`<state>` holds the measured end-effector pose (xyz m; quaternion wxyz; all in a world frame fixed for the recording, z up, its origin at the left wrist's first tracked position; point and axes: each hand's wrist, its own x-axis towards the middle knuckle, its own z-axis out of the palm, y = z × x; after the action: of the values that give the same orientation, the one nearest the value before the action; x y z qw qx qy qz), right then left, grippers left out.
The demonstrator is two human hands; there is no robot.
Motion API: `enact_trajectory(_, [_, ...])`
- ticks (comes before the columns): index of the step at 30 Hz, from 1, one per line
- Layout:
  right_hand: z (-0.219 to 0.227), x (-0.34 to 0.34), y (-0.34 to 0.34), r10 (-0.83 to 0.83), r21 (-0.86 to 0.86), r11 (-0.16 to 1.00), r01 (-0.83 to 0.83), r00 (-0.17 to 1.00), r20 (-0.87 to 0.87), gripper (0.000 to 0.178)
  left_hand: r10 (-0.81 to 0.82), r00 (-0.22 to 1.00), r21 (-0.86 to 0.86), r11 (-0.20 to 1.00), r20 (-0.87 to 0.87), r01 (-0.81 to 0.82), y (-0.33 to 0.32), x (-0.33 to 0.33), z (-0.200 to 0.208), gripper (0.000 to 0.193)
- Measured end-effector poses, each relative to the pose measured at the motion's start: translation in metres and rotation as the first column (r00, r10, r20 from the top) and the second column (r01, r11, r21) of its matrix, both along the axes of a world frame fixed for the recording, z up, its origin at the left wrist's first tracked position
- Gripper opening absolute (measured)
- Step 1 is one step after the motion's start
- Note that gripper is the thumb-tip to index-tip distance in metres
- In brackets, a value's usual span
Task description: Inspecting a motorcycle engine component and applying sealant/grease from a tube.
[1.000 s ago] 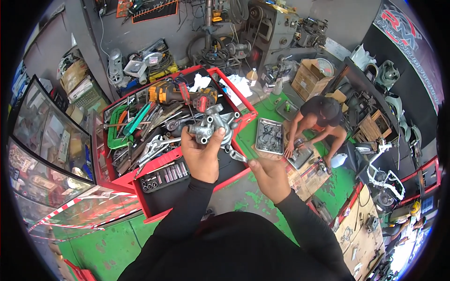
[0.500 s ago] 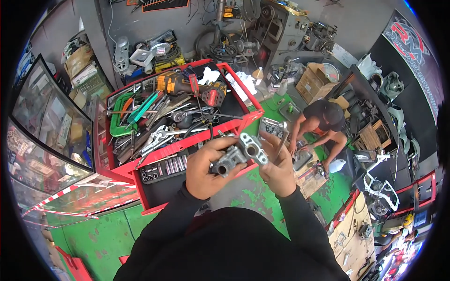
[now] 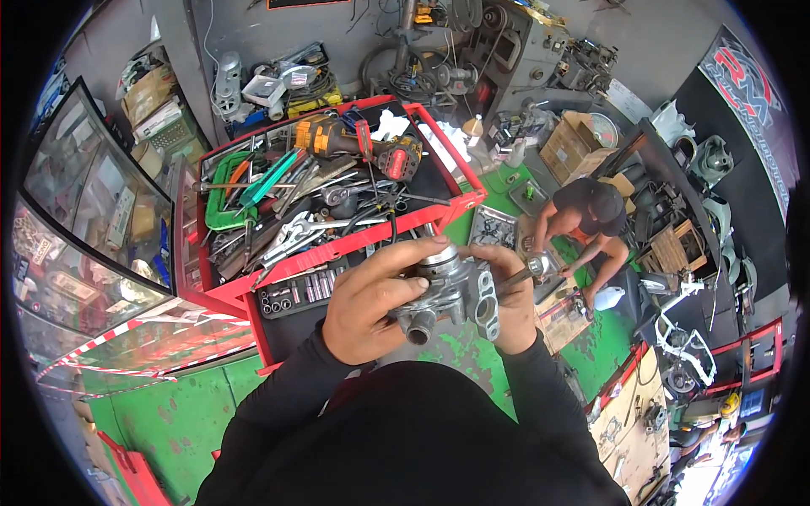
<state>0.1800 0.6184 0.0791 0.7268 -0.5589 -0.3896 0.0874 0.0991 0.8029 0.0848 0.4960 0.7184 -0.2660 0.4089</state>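
Note:
Between my hands, above the floor in front of the tool cart, is a grey cast-metal engine part [image 3: 443, 291]. It has a round pipe stub facing me and an oval-holed flange [image 3: 486, 305] on its right side. My left hand [image 3: 367, 308] grips the body from the left, fingers over its top and thumb along its side. My right hand [image 3: 516, 308] is closed behind the flange, its index finger near the part's top. A metal rod-shaped tool [image 3: 533, 268] with a round silver end sticks out of the right hand; its other end is hidden.
Ahead to the left stands a red tool cart [image 3: 291, 274] with an open drawer of sockets [image 3: 305, 291]. Piled on it are pliers, wrenches and a yellow cordless power tool [image 3: 321, 137]. At right a person [image 3: 588, 215] crouches by a wooden board. A glass cabinet [image 3: 93, 202] stands at left.
The engine part has turned in my hands: its pipe stub now points toward me and the flange stands more upright. The rod tool in my right hand has tilted outward to the right.

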Motion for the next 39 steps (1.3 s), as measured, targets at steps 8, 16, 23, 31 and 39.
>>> enact_trajectory(8, [-0.011,-0.004,0.001,0.016,0.143,0.990,-0.009,0.999,-0.042,0.045,-0.062,0.997,-0.034,0.998,-0.044,0.061,0.001,-0.002,0.011,0.041])
enact_trajectory(16, [-0.007,-0.009,-0.005,-0.046,0.140,0.990,0.033,0.995,0.091,0.039,-0.071,0.984,0.022,0.997,-0.165,0.076,-0.003,-0.005,0.026,0.046])
enact_trajectory(23, [-0.012,-0.010,-0.007,-0.056,0.151,0.987,0.049,0.998,0.042,0.036,-0.161,0.966,-0.038,0.987,-0.202,0.156,-0.002,-0.002,0.019,0.045])
enact_trajectory(31, [-0.007,-0.013,-0.010,-0.141,0.107,0.986,0.127,0.980,0.142,0.037,-0.202,0.958,-0.098,0.978,-0.203,0.186,-0.006,0.001,0.018,0.047])
enact_trajectory(39, [-0.001,-0.009,-0.016,-0.185,0.061,0.983,0.175,0.942,0.281,0.043,-0.266,0.952,-0.127,0.961,-0.155,0.247,-0.008,0.008,0.007,0.038])
